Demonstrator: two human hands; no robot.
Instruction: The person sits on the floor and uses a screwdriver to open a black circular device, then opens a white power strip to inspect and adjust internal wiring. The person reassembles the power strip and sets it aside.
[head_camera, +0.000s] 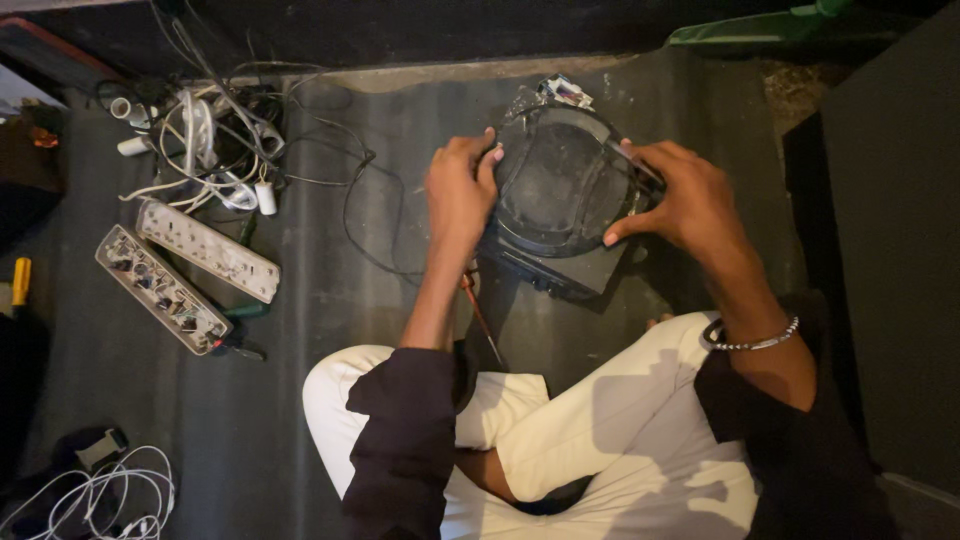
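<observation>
Head view, looking straight down: a person sits cross-legged in white trousers (600, 430) and dark sleeves on a dark grey floor (330, 300) whose surface looks dusty and scuffed, lit from above so that hard shadows fall across the lap. Directly ahead of the knees lies a dark, squarish appliance casing with a round recessed face (560, 190); it rests flat on the floor. The left hand (462, 190) grips the casing's left rim, fingers curled over the edge and pressed against it. The right hand (680, 195) clamps the right rim, thumb low on the side and fingers closed over a thin strip along the top edge; a beaded bracelet (752, 340) circles that wrist. A red-handled screwdriver (480, 315) lies on the floor just below the casing's left corner, under the left forearm.

Well left of the casing, two opened white power strips (185, 265) lie side by side at a slant, one with its inner contacts exposed. Above them, a tangle of white and black cables (215, 150) spreads out, with thin black wire (350, 190) looping from it toward the casing. Far below-left of the casing, more white cable (100, 495) coils at the frame's corner. Right of the casing stands a dark boxy surface (890, 250), and beyond the casing a green object (760, 25) lies against a dark wall.
</observation>
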